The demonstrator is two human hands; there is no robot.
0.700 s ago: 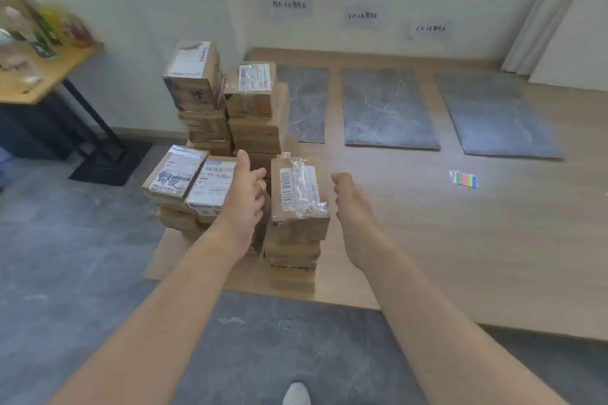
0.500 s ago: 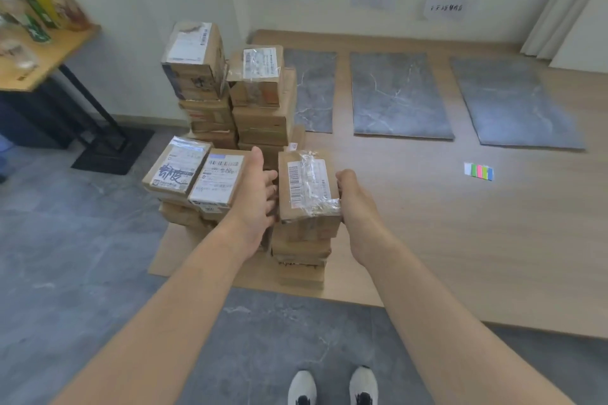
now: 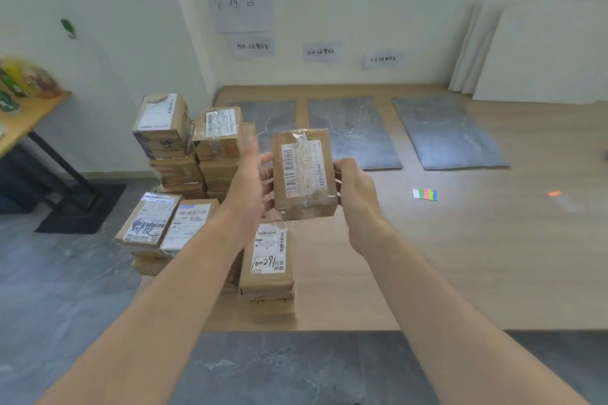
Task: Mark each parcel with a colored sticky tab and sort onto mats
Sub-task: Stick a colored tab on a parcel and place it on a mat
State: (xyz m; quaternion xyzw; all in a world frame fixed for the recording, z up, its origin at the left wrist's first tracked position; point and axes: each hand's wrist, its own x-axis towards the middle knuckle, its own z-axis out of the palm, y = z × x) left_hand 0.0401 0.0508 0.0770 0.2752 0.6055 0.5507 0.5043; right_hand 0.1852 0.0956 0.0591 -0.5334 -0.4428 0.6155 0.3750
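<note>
Aloft, parcel (image 3: 304, 174) between left grip (image 3: 250, 186), right grip (image 3: 357, 196)

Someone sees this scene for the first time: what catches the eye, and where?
A brown parcel is gripped between the left hand and right hand at the centre. Stacks of parcels stand left of it and below it. Three grey mats lie near the far wall, and coloured sticky tabs lie on the wooden floor at right.

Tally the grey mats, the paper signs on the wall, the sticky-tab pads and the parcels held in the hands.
Grey mats: 3
Paper signs on the wall: 4
Sticky-tab pad: 1
Parcel held between left hand and right hand: 1
Total: 9
</note>
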